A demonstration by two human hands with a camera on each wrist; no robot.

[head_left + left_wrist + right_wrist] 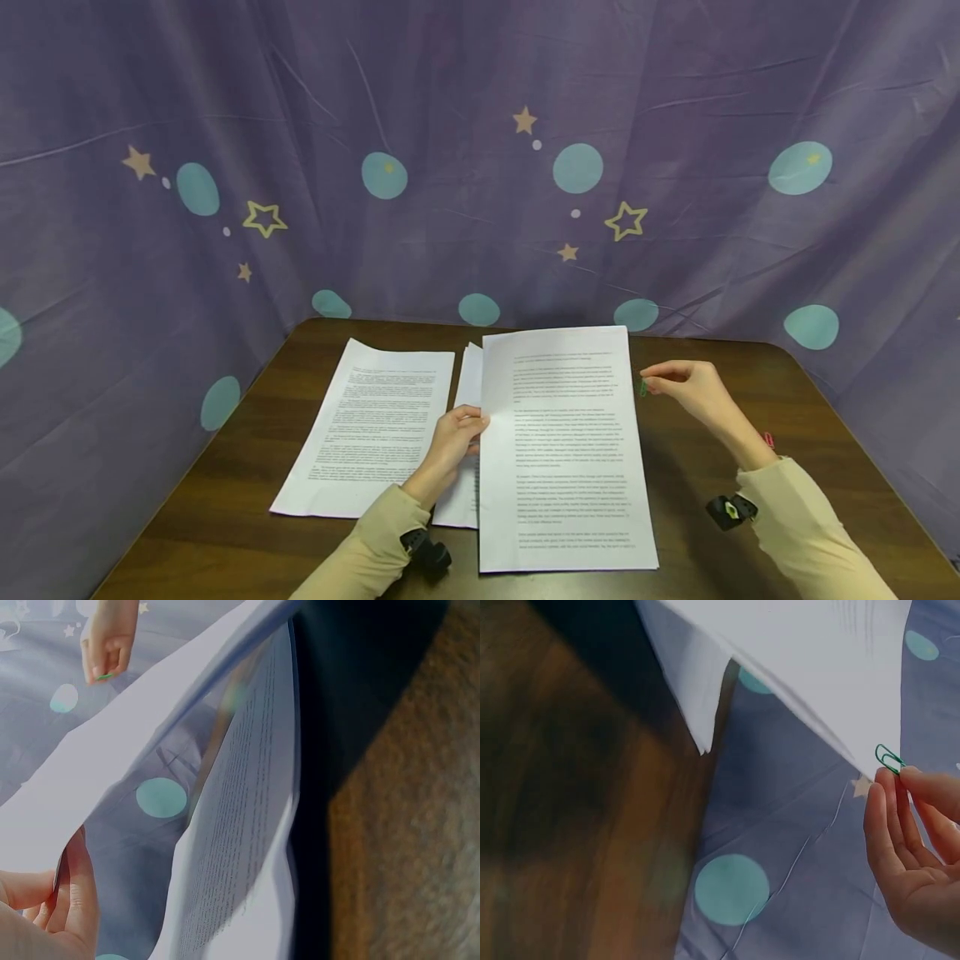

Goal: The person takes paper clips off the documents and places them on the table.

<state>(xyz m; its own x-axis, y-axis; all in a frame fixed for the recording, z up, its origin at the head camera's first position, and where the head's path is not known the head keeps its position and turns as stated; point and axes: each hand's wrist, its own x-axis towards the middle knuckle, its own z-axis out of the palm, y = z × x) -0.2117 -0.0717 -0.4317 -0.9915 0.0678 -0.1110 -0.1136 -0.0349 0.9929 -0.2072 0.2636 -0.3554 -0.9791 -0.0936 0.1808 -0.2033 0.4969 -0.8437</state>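
My left hand [452,442] pinches the left edge of a stack of printed sheets [566,450], thumb in front and fingers behind. The sheets stand raised over the table, their text facing me. Between thumb and fingertips my right hand [693,392] holds a small green paper clip [643,388], just off the sheets' right edge. In the right wrist view the wire loop of the paper clip [889,759] sticks out past the fingertips, close to a corner of the paper [840,682].
A second printed stack [375,425] lies at the left of the brown wooden table [202,500]. More white sheets [461,500] lie partly hidden behind the held ones. A red clip [768,439] shows beside the right wrist. A purple curtain [465,167] hangs behind the table.
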